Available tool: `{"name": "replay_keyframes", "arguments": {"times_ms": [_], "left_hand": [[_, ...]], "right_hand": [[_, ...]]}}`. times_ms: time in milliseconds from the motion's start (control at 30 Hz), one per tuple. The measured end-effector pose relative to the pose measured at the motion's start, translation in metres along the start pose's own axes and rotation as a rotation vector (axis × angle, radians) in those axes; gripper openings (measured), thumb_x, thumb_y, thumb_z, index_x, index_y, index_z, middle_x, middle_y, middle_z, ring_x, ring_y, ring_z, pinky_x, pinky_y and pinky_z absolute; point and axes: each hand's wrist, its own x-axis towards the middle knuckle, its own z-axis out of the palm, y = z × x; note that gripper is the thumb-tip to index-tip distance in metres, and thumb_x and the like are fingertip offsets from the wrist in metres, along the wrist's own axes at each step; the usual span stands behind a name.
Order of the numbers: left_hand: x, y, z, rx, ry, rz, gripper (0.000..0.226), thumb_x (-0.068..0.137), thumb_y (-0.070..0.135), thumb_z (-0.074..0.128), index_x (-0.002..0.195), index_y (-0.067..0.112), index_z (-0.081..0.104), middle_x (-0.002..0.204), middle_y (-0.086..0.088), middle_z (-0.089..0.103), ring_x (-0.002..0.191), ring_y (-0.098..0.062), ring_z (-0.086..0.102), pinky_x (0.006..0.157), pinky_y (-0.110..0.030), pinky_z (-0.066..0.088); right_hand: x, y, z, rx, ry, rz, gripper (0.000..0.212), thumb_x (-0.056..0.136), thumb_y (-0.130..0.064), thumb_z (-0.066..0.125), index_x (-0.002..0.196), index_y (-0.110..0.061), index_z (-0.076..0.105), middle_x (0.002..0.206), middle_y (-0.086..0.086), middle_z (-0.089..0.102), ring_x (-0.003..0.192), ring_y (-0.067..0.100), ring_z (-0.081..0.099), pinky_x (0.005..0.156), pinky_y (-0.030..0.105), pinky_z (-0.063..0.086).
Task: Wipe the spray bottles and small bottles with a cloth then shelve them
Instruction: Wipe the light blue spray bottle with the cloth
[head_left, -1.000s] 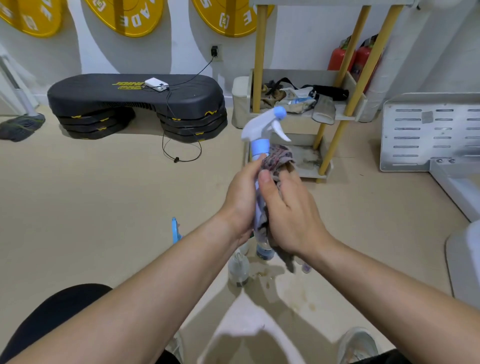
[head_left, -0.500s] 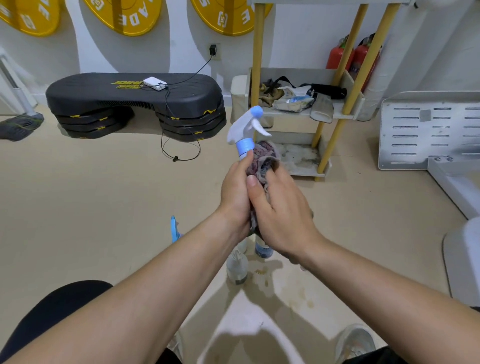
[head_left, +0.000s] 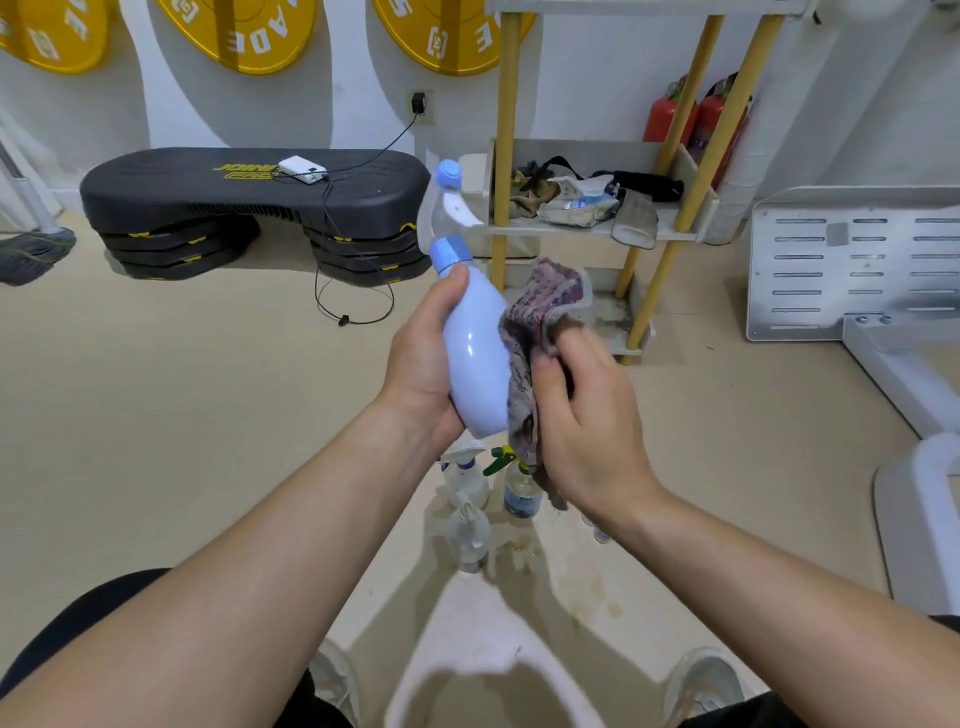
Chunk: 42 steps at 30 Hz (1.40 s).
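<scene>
The left hand (head_left: 423, 374) is gripping a pale blue spray bottle (head_left: 475, 364) around its body. The thumb is lying along the shoulder just under the blue collar, and the other fingers are hidden behind the bottle. The bottle is being held in the air in front of the person, tilted slightly, with its white trigger head and blue nozzle cap pointing up and away.

The right hand (head_left: 587, 421) is clutching a patterned reddish-grey cloth (head_left: 540, 312). Its fingers are curled into the fabric and are pressing it against the right side of the bottle. One loose corner of the cloth is sticking up above the hand, and the rest is hanging down past the bottle's base.

Below the hands, several bottles are standing close together on the floor (head_left: 208, 389). These are a white-trigger spray bottle (head_left: 465, 475), a green-trigger bottle (head_left: 521, 488) just beside it, and a small clear bottle (head_left: 469, 535) nearer the person. Another small bottle (head_left: 600, 532) is showing partly under the right wrist.

Beyond the hands, a shelf unit (head_left: 597, 153) with yellow posts is standing against the wall, with clutter lying on its middle shelf.
</scene>
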Motion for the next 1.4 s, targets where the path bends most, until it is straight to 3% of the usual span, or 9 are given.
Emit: {"name": "replay_keyframes", "arguments": {"times_ms": [100,267,633,833,1000,1133,1267,1333,1400], "left_hand": [[-0.001,0.006,-0.005,-0.013,0.004,-0.044,0.041,0.099,0.051,0.045,0.108,0.013,0.057,0.086,-0.01,0.064,0.078,-0.024,0.065,0.074,-0.033,0.052],[-0.006,-0.005,-0.006,0.056,-0.005,-0.072,0.038,0.099,0.047,0.049,0.102,0.011,0.061,0.092,-0.009,0.06,0.091,-0.025,0.06,0.087,-0.034,0.048],[-0.014,-0.01,-0.002,0.195,-0.026,-0.051,0.026,0.099,0.033,0.05,0.096,0.012,0.064,0.088,-0.007,0.063,0.085,-0.02,0.062,0.078,-0.031,0.05],[-0.006,-0.008,0.003,0.147,0.161,0.038,0.038,0.102,0.04,0.047,0.118,0.008,0.058,0.102,-0.018,0.062,0.098,-0.031,0.058,0.09,-0.041,0.047],[0.001,0.001,-0.007,0.217,0.247,0.111,0.032,0.096,0.046,0.059,0.087,0.016,0.062,0.092,-0.013,0.06,0.089,-0.029,0.058,0.084,-0.042,0.043],[0.002,0.002,-0.01,0.219,0.261,0.135,0.035,0.099,0.048,0.054,0.079,0.019,0.059,0.076,-0.003,0.063,0.073,-0.025,0.061,0.07,-0.035,0.046],[0.002,-0.009,-0.01,0.316,0.291,0.133,0.035,0.093,0.049,0.059,0.073,0.022,0.06,0.074,-0.001,0.063,0.074,-0.026,0.059,0.074,-0.037,0.042],[0.002,-0.016,-0.007,0.373,0.309,0.143,0.034,0.096,0.046,0.056,0.074,0.021,0.059,0.076,-0.001,0.064,0.078,-0.025,0.059,0.078,-0.038,0.041],[0.001,-0.024,-0.005,0.393,0.31,0.15,0.035,0.101,0.044,0.051,0.08,0.018,0.061,0.083,-0.005,0.065,0.082,-0.025,0.06,0.081,-0.038,0.043]], "right_hand": [[-0.015,0.002,0.002,-0.022,-0.12,-0.111,0.03,0.098,-0.011,0.041,0.119,-0.009,0.064,0.124,0.002,0.059,0.112,0.019,0.055,0.094,0.032,0.045],[-0.009,0.002,-0.002,-0.132,-0.282,-0.341,0.041,0.099,-0.018,0.047,0.135,-0.005,0.058,0.153,0.012,0.042,0.145,0.028,0.035,0.115,0.047,0.033],[-0.001,0.011,0.003,-0.185,-0.288,-0.27,0.05,0.101,-0.032,0.04,0.148,-0.016,0.048,0.164,0.005,0.026,0.154,0.025,0.017,0.122,0.05,0.021],[0.001,0.01,0.008,0.169,-0.22,0.031,0.039,0.101,-0.031,0.042,0.138,-0.025,0.053,0.136,-0.007,0.049,0.128,0.003,0.045,0.104,0.023,0.036],[-0.005,0.01,0.013,0.571,-0.183,0.474,0.024,0.107,-0.036,0.044,0.125,-0.036,0.058,0.124,-0.012,0.068,0.113,0.001,0.062,0.087,0.016,0.051],[0.0,0.018,0.011,0.722,-0.124,0.681,0.039,0.096,-0.045,0.055,0.129,-0.026,0.063,0.132,-0.01,0.067,0.126,0.009,0.059,0.114,0.041,0.041],[0.007,0.009,0.004,0.61,-0.145,0.649,0.034,0.106,-0.037,0.045,0.13,-0.02,0.061,0.126,-0.01,0.068,0.116,0.005,0.062,0.104,0.026,0.045],[0.011,0.007,0.002,0.507,-0.158,0.583,0.028,0.108,-0.032,0.041,0.103,-0.017,0.064,0.09,-0.019,0.067,0.079,-0.001,0.06,0.074,0.015,0.046],[0.012,0.004,0.003,0.386,-0.147,0.512,0.033,0.107,-0.031,0.041,0.077,-0.023,0.05,0.065,-0.021,0.052,0.061,0.003,0.047,0.064,0.025,0.039]]}}
